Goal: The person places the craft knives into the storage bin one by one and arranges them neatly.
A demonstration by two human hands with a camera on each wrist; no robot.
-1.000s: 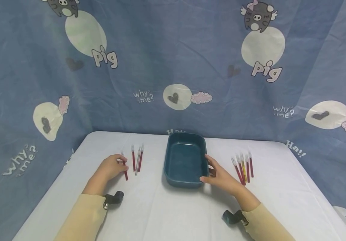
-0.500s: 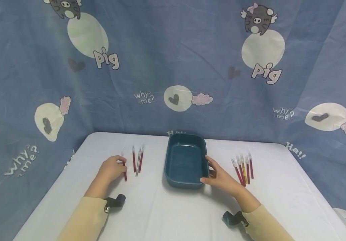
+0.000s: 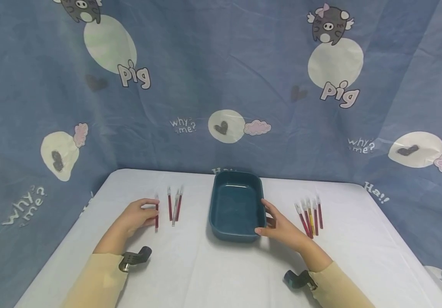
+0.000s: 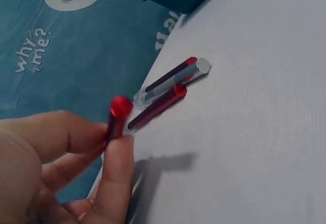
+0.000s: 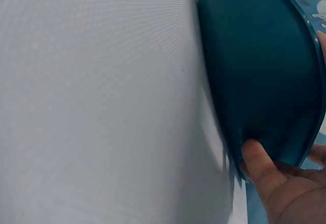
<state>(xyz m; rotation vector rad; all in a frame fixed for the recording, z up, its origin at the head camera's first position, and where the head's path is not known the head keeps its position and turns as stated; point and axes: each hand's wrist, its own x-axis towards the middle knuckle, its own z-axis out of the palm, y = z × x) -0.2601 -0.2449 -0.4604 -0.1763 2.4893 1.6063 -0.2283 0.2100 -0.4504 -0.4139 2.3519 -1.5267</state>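
Note:
A red craft knife (image 3: 157,216) with a clear cap is pinched between the thumb and fingers of my left hand (image 3: 136,218), at the left of the table. In the left wrist view the round end of this craft knife (image 4: 120,109) points toward the camera. At the table's middle stands a dark teal rectangular dish (image 3: 237,207) with nothing in it. My right hand (image 3: 284,231) grips its near right corner, the thumb on the near wall and the fingers along the right side. The right wrist view shows the thumb (image 5: 260,163) pressed against the dish's outer wall (image 5: 260,71).
Two red craft knives (image 3: 170,207) and a silver one (image 3: 175,210) lie between my left hand and the dish. Right of the dish lies a group of several craft knives (image 3: 310,220), red with one yellow. A patterned blue cloth (image 3: 221,85) hangs behind the white table (image 3: 213,273).
My left hand has shifted slightly left with the craft knife, which has turned from slanted to nearly straight up and down in the head view. My right hand and the dish stay put.

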